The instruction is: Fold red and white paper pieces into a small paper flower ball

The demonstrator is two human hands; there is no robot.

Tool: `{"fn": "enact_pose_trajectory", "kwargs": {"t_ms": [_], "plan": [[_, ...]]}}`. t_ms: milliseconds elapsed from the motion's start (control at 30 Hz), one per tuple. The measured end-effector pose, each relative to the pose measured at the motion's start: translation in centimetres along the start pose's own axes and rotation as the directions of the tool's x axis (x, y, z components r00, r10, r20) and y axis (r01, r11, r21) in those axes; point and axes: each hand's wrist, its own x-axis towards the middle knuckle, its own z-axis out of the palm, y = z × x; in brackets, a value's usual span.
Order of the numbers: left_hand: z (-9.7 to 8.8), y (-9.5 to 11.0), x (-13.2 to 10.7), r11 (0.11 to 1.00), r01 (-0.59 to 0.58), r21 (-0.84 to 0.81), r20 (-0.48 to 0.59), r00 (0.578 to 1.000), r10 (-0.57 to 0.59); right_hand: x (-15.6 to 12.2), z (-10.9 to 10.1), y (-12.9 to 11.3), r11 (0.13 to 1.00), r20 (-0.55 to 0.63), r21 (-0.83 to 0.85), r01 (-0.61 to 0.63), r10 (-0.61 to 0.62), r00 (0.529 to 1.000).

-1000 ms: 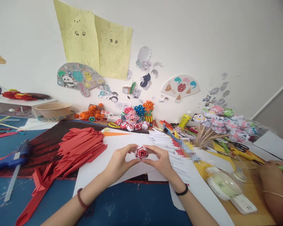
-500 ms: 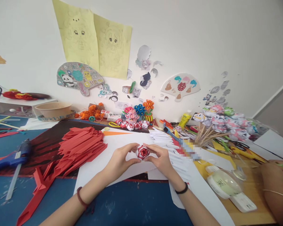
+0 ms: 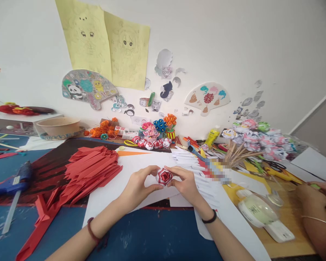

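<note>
Both my hands pinch a small red and white paper rose [image 3: 163, 176] above a white sheet [image 3: 116, 188] in the middle of the table. My left hand [image 3: 139, 185] curls round the rose from the left, thumb and forefinger pressed on it. From the right, my right hand [image 3: 183, 183] grips it with its fingertips. A dark red bracelet is on my left wrist and a black band on my right.
A pile of folded red paper strips [image 3: 91, 168] lies to the left, with a blue glue gun [image 3: 12, 183] beyond it. Paper flowers on sticks [image 3: 256, 139] lie at the right. Another person's hand [image 3: 312, 194] works at the right edge, near a white tape dispenser [image 3: 256, 214].
The rose has turned a little between my fingertips. The view has shifted slightly; the hands stay in the same place.
</note>
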Motion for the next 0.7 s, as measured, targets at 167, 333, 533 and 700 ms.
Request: {"fn": "enact_pose_trajectory", "kwargs": {"t_ms": [167, 333, 533, 700], "plan": [[0.04, 0.03, -0.07, 0.999, -0.025, 0.022, 0.005, 1.000, 0.025, 0.00, -0.07, -0.05, 1.000, -0.003, 0.013, 0.001, -0.001, 1.000], [0.32, 0.03, -0.39, 0.995, -0.065, 0.081, -0.035, 0.997, 0.068, -0.02, -0.06, -0.03, 1.000, 0.007, 0.030, 0.005, -0.005, 1.000], [0.53, -0.10, -0.46, 0.987, -0.104, 0.122, -0.035, 0.993, 0.109, 0.02, -0.06, 0.17, 0.996, 0.012, 0.084, -0.030, 0.029, 1.000], [0.34, -0.15, -0.28, 0.984, -0.109, 0.143, -0.010, 0.994, 0.112, -0.10, 0.07, 0.47, 0.981, 0.019, 0.175, -0.089, 0.087, 0.996]]}}
